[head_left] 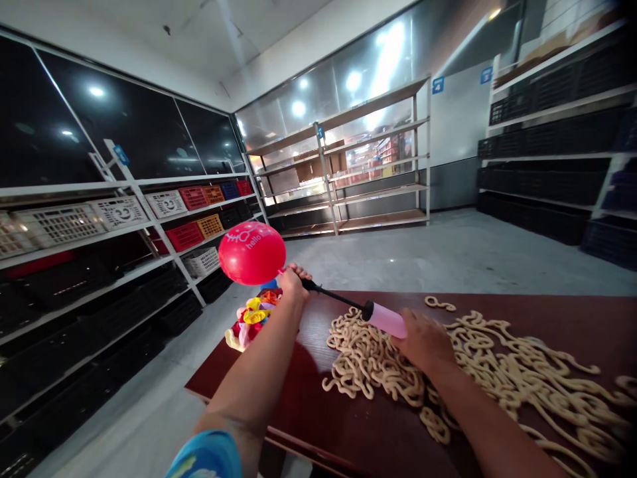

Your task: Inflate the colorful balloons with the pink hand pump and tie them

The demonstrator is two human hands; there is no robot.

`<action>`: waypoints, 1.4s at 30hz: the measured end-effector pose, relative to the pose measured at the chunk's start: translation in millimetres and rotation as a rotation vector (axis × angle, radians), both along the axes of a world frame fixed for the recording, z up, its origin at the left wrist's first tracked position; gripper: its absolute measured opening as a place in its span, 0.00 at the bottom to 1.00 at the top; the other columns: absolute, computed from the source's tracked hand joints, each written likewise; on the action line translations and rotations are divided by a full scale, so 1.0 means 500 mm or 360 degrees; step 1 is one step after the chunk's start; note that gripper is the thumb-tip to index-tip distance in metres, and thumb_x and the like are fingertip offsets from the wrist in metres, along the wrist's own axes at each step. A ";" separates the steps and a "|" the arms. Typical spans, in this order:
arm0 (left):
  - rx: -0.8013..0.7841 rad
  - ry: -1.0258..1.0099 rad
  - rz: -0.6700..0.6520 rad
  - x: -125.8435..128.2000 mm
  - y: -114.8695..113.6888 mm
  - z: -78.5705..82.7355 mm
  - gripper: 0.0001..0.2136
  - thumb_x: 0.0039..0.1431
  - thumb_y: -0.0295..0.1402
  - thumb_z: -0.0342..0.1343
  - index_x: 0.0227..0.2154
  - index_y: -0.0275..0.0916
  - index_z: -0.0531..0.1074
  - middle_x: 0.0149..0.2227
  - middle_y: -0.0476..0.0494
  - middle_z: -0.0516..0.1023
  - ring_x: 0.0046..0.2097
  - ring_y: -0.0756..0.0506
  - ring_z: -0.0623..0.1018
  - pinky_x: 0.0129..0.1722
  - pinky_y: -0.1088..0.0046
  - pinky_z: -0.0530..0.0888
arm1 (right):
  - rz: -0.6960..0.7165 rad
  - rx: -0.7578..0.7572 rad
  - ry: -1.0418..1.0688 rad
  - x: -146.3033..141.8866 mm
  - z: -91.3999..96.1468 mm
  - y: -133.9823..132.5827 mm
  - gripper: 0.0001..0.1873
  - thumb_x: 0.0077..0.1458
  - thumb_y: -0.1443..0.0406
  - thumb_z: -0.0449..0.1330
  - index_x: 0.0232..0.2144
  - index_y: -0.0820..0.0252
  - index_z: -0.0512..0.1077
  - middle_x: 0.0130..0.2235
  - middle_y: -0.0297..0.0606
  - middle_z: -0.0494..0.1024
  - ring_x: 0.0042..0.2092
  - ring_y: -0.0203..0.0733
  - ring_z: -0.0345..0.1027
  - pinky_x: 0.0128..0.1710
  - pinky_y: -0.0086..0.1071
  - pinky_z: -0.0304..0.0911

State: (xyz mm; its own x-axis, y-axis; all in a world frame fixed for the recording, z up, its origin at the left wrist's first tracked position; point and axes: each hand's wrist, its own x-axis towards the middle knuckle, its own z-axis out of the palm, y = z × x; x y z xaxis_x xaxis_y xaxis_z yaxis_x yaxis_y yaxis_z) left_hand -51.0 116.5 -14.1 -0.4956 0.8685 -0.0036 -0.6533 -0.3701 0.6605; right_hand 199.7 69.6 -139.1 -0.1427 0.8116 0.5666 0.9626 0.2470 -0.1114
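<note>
A red inflated balloon (252, 253) with white print, partly readable as "hello", hangs in the air left of centre. My left hand (294, 282) is closed around its neck and the black end of a hand pump, so the joint between them is hidden. From there the pump's thin black rod runs right into the pink barrel of the balloon pump (384, 318). My right hand (426, 340) wraps around that barrel, above a heap of beige twisted, cord-like pieces (371, 362). Several uninflated balloons (255, 313) in mixed colours lie beyond my left forearm.
The dark brown table (318, 415) carries more beige pieces (527, 375) on its right. Shelves with coloured crates (194, 197) stand left. A metal rack (343, 189) is across the grey floor (383, 259), and black crates (542, 179) fill the right shelves.
</note>
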 end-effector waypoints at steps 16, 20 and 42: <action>-0.0108 -0.0026 -0.0103 0.105 -0.008 -0.045 0.07 0.51 0.23 0.42 0.21 0.39 0.54 0.15 0.56 0.48 0.14 0.55 0.54 0.16 0.78 0.53 | 0.0111 0.0057 0.0070 -0.004 0.001 -0.006 0.10 0.45 0.64 0.57 0.33 0.57 0.64 0.31 0.35 0.71 0.34 0.42 0.64 0.33 0.32 0.48; -0.0050 0.0022 -0.0010 0.010 -0.001 0.013 0.08 0.51 0.21 0.42 0.21 0.39 0.54 0.16 0.56 0.48 0.14 0.56 0.54 0.16 0.79 0.52 | 0.0081 0.0043 0.0077 0.001 0.004 -0.001 0.11 0.44 0.64 0.58 0.33 0.57 0.64 0.32 0.35 0.71 0.35 0.42 0.64 0.33 0.32 0.48; -0.0180 -0.0075 -0.0133 0.134 0.005 -0.080 0.07 0.55 0.27 0.44 0.22 0.39 0.56 0.16 0.56 0.49 0.14 0.55 0.54 0.16 0.79 0.55 | 0.0104 -0.0030 0.0064 -0.007 -0.004 -0.008 0.13 0.44 0.62 0.59 0.34 0.58 0.64 0.33 0.37 0.72 0.36 0.43 0.65 0.34 0.33 0.49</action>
